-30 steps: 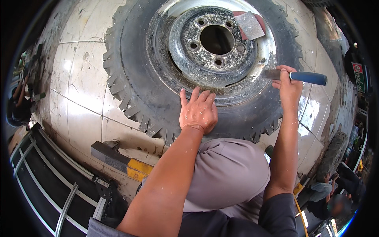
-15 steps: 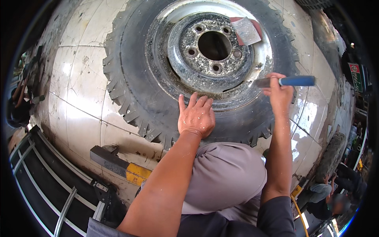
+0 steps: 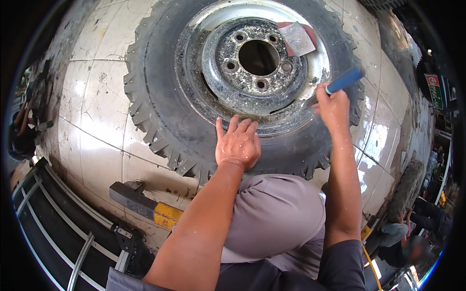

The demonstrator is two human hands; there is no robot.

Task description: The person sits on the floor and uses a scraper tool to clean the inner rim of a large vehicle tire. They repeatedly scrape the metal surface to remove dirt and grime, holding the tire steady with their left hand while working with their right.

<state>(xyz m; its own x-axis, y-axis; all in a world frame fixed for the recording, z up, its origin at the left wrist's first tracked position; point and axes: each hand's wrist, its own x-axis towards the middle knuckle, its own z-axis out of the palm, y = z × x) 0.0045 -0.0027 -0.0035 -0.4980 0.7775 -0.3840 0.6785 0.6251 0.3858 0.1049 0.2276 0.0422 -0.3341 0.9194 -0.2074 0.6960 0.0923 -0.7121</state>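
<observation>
A large black tyre (image 3: 160,82) lies flat on the tiles, mounted on a metal wheel rim (image 3: 228,93) with speckled, peeling paint. My left hand (image 3: 239,144) rests on the sidewall, fingers spread, their tips at the rim's near edge. Gripped in my right hand (image 3: 332,106) is a scraper (image 3: 345,80) with a blue handle. Its blade points down-left at the right side of the rim; my fingers partly cover it. A folded sheet that looks like sandpaper (image 3: 297,40), grey with a dark red side, lies on the rim's upper right.
To the left, a black and yellow bar (image 3: 145,203) sits on the tiled floor (image 3: 102,140). A black panel with metal rails (image 3: 73,237) fills the lower left. Another person (image 3: 400,250) is at the lower right, and one more (image 3: 24,128) at the far left.
My right hand has shifted slightly left with the scraper, whose handle now tilts upward instead of lying nearly level. My left hand stays on the sidewall.
</observation>
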